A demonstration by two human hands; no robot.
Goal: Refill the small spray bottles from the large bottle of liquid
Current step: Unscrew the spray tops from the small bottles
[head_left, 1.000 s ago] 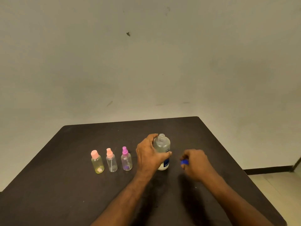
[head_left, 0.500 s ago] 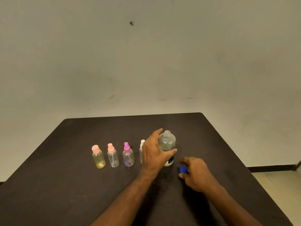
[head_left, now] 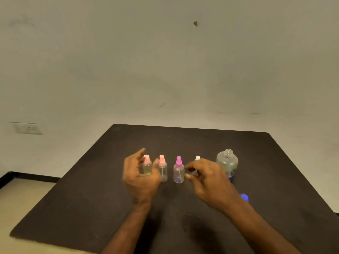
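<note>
On the dark matte worktop (head_left: 266,162), all items listed by position from the large clear plastic bottle with a blue-printed label (head_left: 227,165), which stands upright and uncapped, threaded neck bare, toward the right of the row. Its blue screw cap (head_left: 244,197) lies in front of it, nearer the viewer, partly hidden by the right forearm. To the bottle's left, in a line: a small spray bottle with a white top (head_left: 197,158), mostly hidden; a small clear spray bottle with a magenta pump top (head_left: 178,170); a small clear spray bottle with a pale pink top (head_left: 162,169); and farthest off, a small yellowish-tinted spray bottle with a pink top (head_left: 147,166). Left hand (head_left: 140,176): blurred, grip released, fingers spread about the farthest bottle, contact not certain. Right hand (head_left: 207,177): fingers curled near the white-topped bottle; whether it grasps anything cannot be told. Progress, as judged: large bottle opened; every visible spray top on; no pouring begun, so all refilling remains. Room: plain pale wall behind, a wall socket (head_left: 27,128) far left of the bottle, dark skirting, light floor.
</note>
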